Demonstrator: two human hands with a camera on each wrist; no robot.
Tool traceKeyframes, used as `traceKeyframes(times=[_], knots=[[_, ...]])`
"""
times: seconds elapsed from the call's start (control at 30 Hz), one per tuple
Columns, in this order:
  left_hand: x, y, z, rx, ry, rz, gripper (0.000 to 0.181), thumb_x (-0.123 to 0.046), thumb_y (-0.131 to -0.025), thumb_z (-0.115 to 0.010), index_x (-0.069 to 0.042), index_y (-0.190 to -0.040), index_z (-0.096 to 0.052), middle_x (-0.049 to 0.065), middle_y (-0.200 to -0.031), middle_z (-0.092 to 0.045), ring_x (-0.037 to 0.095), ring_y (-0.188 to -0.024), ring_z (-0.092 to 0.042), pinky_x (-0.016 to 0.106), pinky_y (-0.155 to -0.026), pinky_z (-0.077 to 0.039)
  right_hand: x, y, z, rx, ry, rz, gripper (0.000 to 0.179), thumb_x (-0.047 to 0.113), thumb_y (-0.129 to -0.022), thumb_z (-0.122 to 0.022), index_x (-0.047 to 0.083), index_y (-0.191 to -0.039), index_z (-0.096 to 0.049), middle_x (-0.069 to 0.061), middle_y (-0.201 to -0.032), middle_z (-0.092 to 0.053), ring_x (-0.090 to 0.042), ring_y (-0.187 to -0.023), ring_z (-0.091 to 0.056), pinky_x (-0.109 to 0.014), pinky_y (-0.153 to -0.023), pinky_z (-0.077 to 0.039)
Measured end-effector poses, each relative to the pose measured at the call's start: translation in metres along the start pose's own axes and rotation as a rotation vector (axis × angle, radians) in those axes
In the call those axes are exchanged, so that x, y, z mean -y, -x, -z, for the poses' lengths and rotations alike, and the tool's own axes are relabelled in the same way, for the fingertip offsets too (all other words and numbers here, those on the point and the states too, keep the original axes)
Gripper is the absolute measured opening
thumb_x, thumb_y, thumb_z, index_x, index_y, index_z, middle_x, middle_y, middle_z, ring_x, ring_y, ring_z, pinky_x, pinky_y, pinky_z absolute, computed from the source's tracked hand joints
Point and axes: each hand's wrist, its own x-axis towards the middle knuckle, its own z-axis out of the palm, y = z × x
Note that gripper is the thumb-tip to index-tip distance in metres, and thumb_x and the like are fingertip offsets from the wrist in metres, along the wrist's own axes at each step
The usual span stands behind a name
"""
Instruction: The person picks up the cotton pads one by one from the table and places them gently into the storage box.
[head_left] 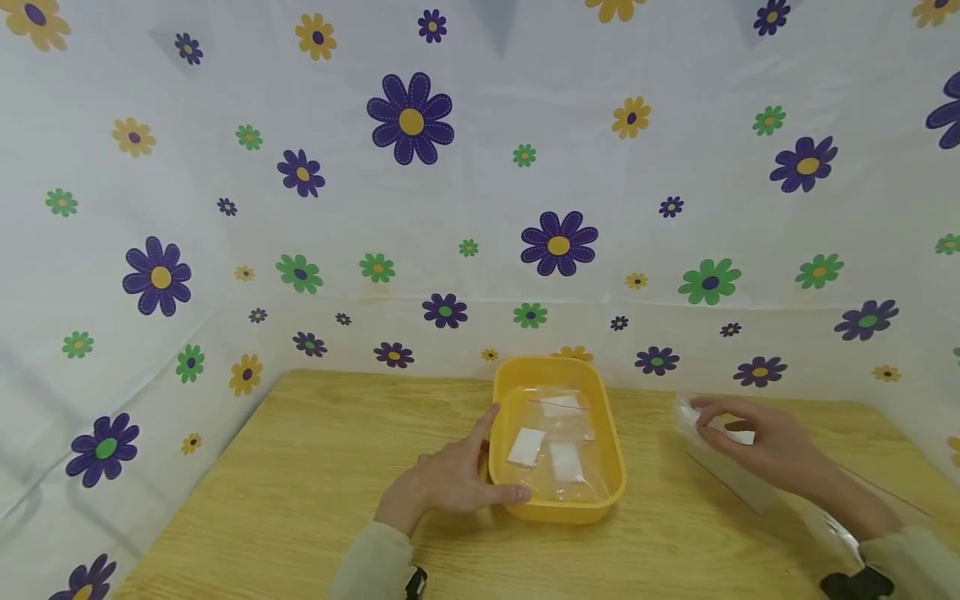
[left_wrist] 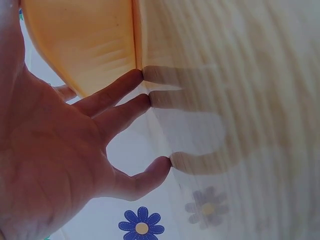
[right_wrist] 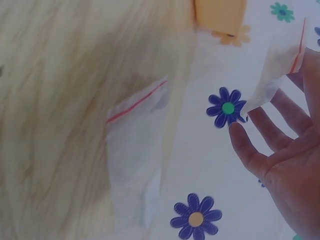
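Observation:
A yellow plastic tray [head_left: 613,450] stands on the table with several clear zip bags [head_left: 570,427] in it, each around a white rectangular piece. My left hand [head_left: 453,475] rests spread against its left side, thumb over the near rim, index finger along the wall. In the left wrist view several fingertips [left_wrist: 145,97] touch the tabletop. My right hand [head_left: 772,446] pinches a clear zip bag [right_wrist: 282,62] with a red seal line, to the right of the tray. White shows behind its fingers in the head view.
Another zip bag [right_wrist: 135,160] with a red seal line lies on the wooden table [head_left: 322,483] beside the right hand. A flower-print sheet [head_left: 480,183] hangs behind the table, close to the tray's far end, and also along the left side.

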Motion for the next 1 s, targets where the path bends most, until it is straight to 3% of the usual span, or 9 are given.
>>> traceKeyframes(times=[0.13, 0.43, 0.57, 0.7, 0.8, 1.0], knots=[[0.001, 0.0, 0.001, 0.005, 0.003, -0.008, 0.115, -0.077, -0.067, -0.063, -0.042, -0.149, 0.01, 0.0, -0.146, -0.044, 0.027, -0.133, -0.042, 0.06, -0.106, -0.035, 0.012, -0.009, -0.004, 0.007, -0.009, 0.026, 0.017, 0.016, -0.088, -0.067, 0.033, -0.093, -0.064, -0.002, -0.122, -0.065, 0.016, -0.105, -0.049, -0.027, -0.075, -0.056], [0.002, 0.0, 0.002, 0.01, 0.011, -0.02, 0.115, -0.076, -0.068, -0.063, -0.041, -0.149, 0.011, 0.002, -0.151, -0.038, 0.028, -0.136, -0.039, 0.058, -0.108, -0.035, 0.035, -0.033, -0.012, 0.009, -0.012, 0.082, 0.015, 0.018, -0.089, -0.067, 0.032, -0.091, -0.062, -0.001, -0.122, -0.065, 0.003, -0.105, -0.055, -0.019, -0.06, -0.045], [0.003, 0.001, 0.001, 0.003, 0.009, -0.026, 0.115, -0.076, -0.068, -0.063, -0.042, -0.149, 0.011, 0.003, -0.152, -0.036, 0.029, -0.137, -0.038, 0.058, -0.108, -0.034, 0.045, -0.042, -0.016, 0.032, -0.006, 0.098, 0.014, 0.02, -0.089, -0.067, 0.032, -0.092, -0.062, -0.001, -0.123, -0.065, -0.009, -0.111, -0.057, -0.022, -0.068, -0.049], [0.004, 0.001, 0.001, -0.001, 0.011, -0.027, 0.115, -0.076, -0.068, -0.063, -0.041, -0.149, 0.01, 0.003, -0.154, -0.032, 0.029, -0.138, -0.037, 0.059, -0.108, -0.033, 0.055, -0.052, -0.022, 0.063, -0.008, 0.129, 0.013, 0.019, -0.09, -0.066, 0.031, -0.091, -0.061, -0.002, -0.123, -0.065, -0.022, -0.113, -0.059, -0.033, -0.079, -0.055], [0.004, 0.001, 0.001, 0.0, 0.009, -0.022, 0.114, -0.076, -0.068, -0.063, -0.042, -0.149, 0.009, 0.002, -0.155, -0.03, 0.029, -0.138, -0.036, 0.06, -0.108, -0.032, 0.06, -0.06, -0.028, 0.085, -0.017, 0.158, 0.014, 0.016, -0.09, -0.065, 0.029, -0.09, -0.06, -0.004, -0.124, -0.064, -0.026, -0.115, -0.059, -0.042, -0.085, -0.055], [0.002, 0.001, 0.002, 0.0, 0.002, -0.019, 0.114, -0.077, -0.068, -0.062, -0.042, -0.149, 0.009, 0.002, -0.156, -0.029, 0.029, -0.138, -0.037, 0.059, -0.108, -0.033, 0.07, -0.077, -0.037, 0.141, -0.004, 0.161, 0.014, 0.015, -0.09, -0.065, 0.028, -0.093, -0.061, -0.003, -0.127, -0.062, -0.027, -0.118, -0.056, -0.047, -0.093, -0.052]])
